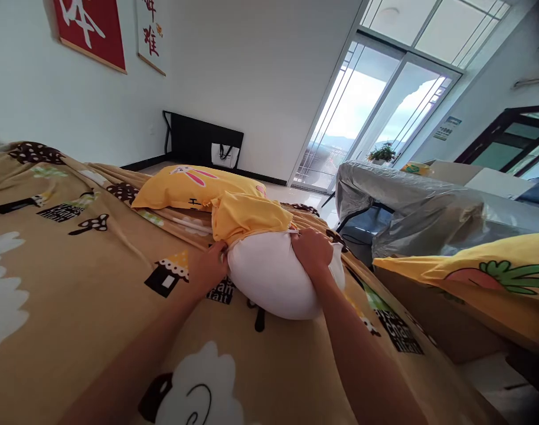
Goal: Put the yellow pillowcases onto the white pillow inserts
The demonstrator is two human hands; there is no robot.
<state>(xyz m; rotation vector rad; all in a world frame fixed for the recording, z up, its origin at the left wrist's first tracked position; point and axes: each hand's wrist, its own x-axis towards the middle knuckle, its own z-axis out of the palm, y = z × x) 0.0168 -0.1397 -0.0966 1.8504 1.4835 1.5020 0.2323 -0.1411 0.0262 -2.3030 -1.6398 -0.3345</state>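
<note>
Pillow half out of its yellow case on the bed

Pillow [273, 283], white and plump, lies near the middle of the bed [74, 283], on a tan bedspread printed with clouds, little houses and mushrooms. Its near end is bare; the far end is tucked inside a yellow pillowcase [247, 215], whose open edge is bunched up in folds across the top of the white filling. The rest of the case stretches away flat toward the wall, showing a pink rabbit print.

The left hand [211, 265] is curled at the left side of the pillow, fingers closed where the hem of the case meets the white cloth; it looks to be pinching the hem, though the fingertips are hidden. The right hand [313, 251] lies over the upper right of the pillow, fingers bent and pressing into it, gripping at the hem there too.

By its look the pillow is light, soft and springy: it bulges round under the hands and would squash rather than hold a shape, so a grip on the filling alone would slip. The thin case cloth is limp and gathers easily; the hem at either side is the sure place to take hold.

A second yellow pillow [482, 274] with a carrot print lies well apart to the right, and a grey plastic-covered sofa [411, 206] stands beyond the bed.
</note>
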